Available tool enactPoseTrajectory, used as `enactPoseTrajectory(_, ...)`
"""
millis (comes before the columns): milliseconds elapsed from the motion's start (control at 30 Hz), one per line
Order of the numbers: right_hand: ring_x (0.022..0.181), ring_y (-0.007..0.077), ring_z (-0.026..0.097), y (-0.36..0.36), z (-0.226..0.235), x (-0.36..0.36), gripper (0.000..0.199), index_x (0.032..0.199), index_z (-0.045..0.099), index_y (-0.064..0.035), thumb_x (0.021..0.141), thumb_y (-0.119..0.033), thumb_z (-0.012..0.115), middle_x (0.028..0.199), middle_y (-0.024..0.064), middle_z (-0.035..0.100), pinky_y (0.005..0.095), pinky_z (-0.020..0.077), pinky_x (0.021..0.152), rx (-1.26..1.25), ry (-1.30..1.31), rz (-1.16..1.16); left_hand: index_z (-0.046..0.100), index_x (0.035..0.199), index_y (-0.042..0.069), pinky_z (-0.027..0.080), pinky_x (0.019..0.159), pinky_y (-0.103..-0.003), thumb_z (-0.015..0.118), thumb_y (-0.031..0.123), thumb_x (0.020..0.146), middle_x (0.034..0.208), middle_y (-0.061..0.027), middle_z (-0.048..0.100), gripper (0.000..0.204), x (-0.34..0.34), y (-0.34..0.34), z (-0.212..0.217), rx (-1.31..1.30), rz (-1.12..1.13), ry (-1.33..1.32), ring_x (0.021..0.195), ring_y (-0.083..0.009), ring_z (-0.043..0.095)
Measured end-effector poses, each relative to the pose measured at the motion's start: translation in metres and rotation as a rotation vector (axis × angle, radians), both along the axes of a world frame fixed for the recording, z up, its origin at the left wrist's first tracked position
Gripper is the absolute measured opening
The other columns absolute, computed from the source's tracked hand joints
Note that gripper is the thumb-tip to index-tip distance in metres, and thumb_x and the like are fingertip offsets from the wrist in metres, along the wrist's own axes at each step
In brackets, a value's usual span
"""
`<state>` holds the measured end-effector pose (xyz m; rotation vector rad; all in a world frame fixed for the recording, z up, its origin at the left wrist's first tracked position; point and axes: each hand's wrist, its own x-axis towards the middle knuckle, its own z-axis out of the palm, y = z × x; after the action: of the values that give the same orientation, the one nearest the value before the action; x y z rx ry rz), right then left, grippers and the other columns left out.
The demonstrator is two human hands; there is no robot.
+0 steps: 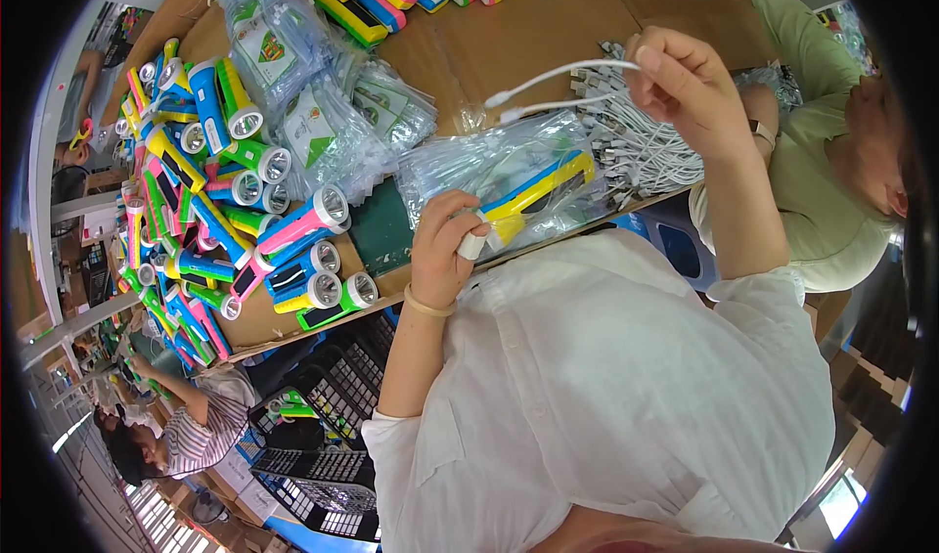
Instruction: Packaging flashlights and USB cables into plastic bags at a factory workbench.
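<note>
Blue-and-yellow flashlight, aslant on the surface over clear plastic packaging; whether any film encloses it cannot be told. From left to right: heaped flashlights with white-rimmed heads; a stack of printed clear bags, thin and probably slippery; then the left hand, its fingers curled around the white head end of the blue-and-yellow flashlight. The body appears to be smooth, rigid plastic, likely light; a grip around the long casing should be secure, whereas the lens end would be the part to spare from knocks. Farther right, the raised right hand pinches a white cable between thumb and fingers, two ends extending leftward. Such a cable should be light and limp, best taken near a plug. Beneath lies a pile of white cables.
</note>
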<state>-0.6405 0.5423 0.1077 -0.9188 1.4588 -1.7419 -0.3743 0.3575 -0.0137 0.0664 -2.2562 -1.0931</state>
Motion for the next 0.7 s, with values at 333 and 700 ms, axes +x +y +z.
enactPoseTrajectory(333, 0.058, 0.0034, 0.044, -0.022, -0.048, 0.018, 0.027, 0.074, 0.061, -0.0019, 0.095, -0.016, 0.069, 0.064, -0.0038, 0.052, 0.0234, 0.0325, 0.051, 0.430, 0.225, 0.223, 0.064, 0.097, 0.003, 0.053, 0.085, -0.038, 0.075, 0.002, 0.082, 0.107, -0.0138, 0.065, 0.018, 0.010, 0.007, 0.001, 0.043, 0.042, -0.018, 0.099, -0.0310, 0.063)
enactPoseTrajectory(700, 0.064, 0.0166, 0.053, -0.080, -0.067, 0.057, 0.027, 0.107, 0.060, -0.0053, 0.091, -0.022, 0.074, 0.075, 0.0050, 0.057, 0.0345, 0.0438, 0.060, 0.363, 0.462, 0.629, 0.069, 0.096, -0.002, 0.052, 0.076, -0.028, 0.072, 0.001, 0.088, 0.088, -0.0103, 0.069, 0.009, 0.024, 0.019, 0.022, 0.184, 0.325, -0.145, 0.081, -0.0173, 0.065)
